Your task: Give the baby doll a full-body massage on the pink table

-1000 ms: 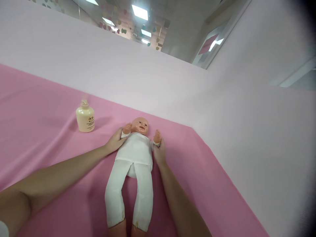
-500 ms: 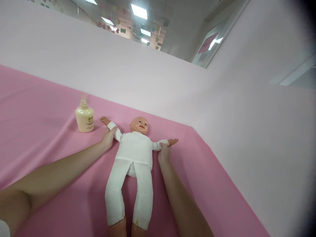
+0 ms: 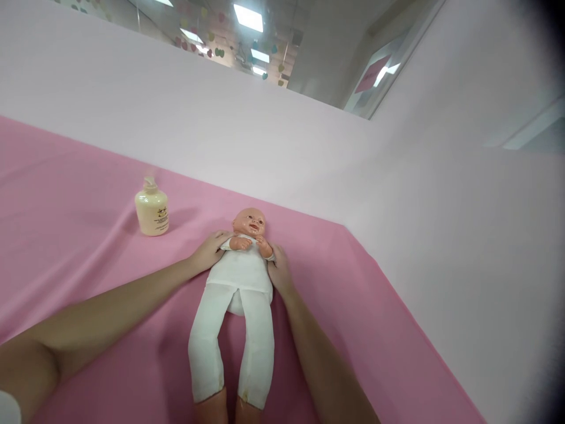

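Note:
A baby doll (image 3: 241, 268) in a white top and white trousers lies on its back, head toward the wall. Both its arms are folded in over the chest, the small hands below the chin. My left hand (image 3: 212, 248) is closed round the doll's arm on the left side of the picture. On the other side, my right hand (image 3: 279, 268) grips the other arm near the shoulder. Some of my fingers are hidden behind the doll's sleeves. The doll's feet run out of the picture at the bottom.
A cream pump bottle (image 3: 152, 213) stands on the pink cloth (image 3: 88, 235) left of the doll. The cloth has folds at the left and ends along a white wall (image 3: 282, 147). Above, a window or mirror (image 3: 309, 59) shows ceiling lights.
The doll's arms were stretched out to the sides and are now folded across its chest. Both my hands have moved inward with them. The bottle has stayed in place.

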Demonstrator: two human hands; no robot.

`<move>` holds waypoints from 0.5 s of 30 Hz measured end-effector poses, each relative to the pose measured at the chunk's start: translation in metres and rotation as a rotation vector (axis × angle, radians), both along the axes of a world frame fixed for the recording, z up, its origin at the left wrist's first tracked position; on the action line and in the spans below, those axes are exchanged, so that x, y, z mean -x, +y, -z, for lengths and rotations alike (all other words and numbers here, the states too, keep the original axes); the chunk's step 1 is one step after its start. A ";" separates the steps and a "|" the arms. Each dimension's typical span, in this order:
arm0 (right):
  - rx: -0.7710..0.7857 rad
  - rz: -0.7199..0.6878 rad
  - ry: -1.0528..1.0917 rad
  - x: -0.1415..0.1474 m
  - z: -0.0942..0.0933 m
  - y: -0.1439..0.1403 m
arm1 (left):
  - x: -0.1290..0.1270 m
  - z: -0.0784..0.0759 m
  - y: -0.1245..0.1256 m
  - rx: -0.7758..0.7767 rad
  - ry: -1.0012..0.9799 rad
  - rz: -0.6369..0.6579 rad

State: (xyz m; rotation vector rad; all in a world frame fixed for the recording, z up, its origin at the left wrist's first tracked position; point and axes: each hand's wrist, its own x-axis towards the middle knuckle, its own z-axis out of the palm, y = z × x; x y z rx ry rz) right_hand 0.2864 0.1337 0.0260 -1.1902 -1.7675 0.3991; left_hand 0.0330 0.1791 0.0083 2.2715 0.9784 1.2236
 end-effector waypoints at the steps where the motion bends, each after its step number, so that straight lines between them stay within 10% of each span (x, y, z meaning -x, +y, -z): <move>1: 0.004 0.000 0.006 0.000 0.000 0.000 | 0.000 0.000 0.001 0.003 0.000 -0.004; 8: 0.046 0.018 0.160 0.001 -0.001 -0.002 | -0.001 -0.008 -0.007 0.094 -0.189 0.022; 15: 0.111 0.243 0.634 -0.012 0.010 0.010 | 0.000 -0.004 0.001 0.475 -0.784 -0.185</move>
